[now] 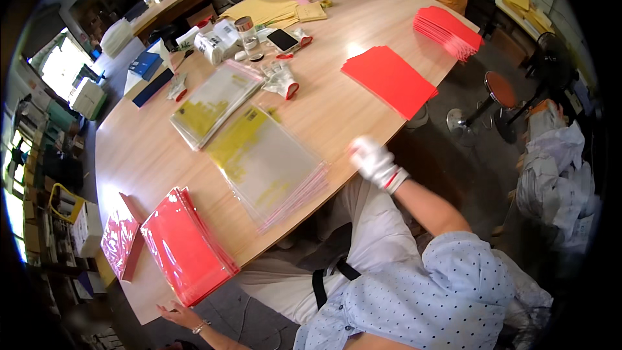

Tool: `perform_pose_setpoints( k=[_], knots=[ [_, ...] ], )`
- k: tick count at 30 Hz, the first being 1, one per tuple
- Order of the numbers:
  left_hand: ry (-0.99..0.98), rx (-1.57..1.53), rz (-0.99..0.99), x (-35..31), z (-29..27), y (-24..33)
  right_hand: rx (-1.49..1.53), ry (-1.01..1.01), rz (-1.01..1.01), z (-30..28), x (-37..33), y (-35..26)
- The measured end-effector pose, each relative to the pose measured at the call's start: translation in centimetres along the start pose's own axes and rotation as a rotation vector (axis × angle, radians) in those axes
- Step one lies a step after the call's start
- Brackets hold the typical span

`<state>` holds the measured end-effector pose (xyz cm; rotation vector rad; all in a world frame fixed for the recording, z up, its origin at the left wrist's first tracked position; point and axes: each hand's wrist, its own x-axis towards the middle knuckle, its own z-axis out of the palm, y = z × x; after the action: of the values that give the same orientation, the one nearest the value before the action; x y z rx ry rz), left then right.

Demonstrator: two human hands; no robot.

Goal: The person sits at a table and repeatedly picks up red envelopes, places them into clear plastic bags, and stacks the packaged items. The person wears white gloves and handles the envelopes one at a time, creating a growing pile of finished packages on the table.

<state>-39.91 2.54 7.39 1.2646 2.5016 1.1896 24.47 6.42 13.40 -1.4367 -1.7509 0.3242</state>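
Note:
My left hand (pixel 180 315), bare with a bracelet on the wrist, is at the near left table edge. Its fingers are apart and nothing is in them. Just above it lies a stack of red sheets in clear plastic sleeves (pixel 188 246). My right hand (pixel 372 159) wears a white glove with a red cuff and hovers by the table's front edge; motion blurs its fingers. Between the hands lies a pile of clear plastic sleeves with yellow print (pixel 269 162). A fanned stack of loose red sheets (pixel 390 81) lies beyond my right hand.
Another sleeve pile (pixel 217 104) lies behind the first. A wrapped red pack (pixel 122 237) sits at far left, more red sheets (pixel 447 31) at far right. Gloves (pixel 280 79), a phone (pixel 283 40) and a glass jar (pixel 249 38) stand farther back. A stool (pixel 500 89) is right.

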Motion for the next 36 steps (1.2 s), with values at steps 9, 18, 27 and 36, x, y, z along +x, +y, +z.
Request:
perform_pose_setpoints(
  k=[9, 18, 27, 36],
  knots=[
    [-0.335, -0.595, 0.617, -9.4, 6.9, 21.5, -0.526, -0.14, 0.19, -17.1, -1.4, 18.7],
    [-0.719, -0.252, 0.998, -18.6, 17.3, 32.6, -0.708, 0.055, 0.196, -17.3, -1.8, 20.5],
    [-0.573, 0.374, 1.12, -16.9, 22.4, 30.5, -0.41, 0.393, -0.047, -11.2, -7.8, 8.8],
    [-0.821, 0.225, 1.017, -16.1, 20.8, 31.5, 0.881, 0.653, 0.889, -14.4, -8.4, 18.7]
  ],
)
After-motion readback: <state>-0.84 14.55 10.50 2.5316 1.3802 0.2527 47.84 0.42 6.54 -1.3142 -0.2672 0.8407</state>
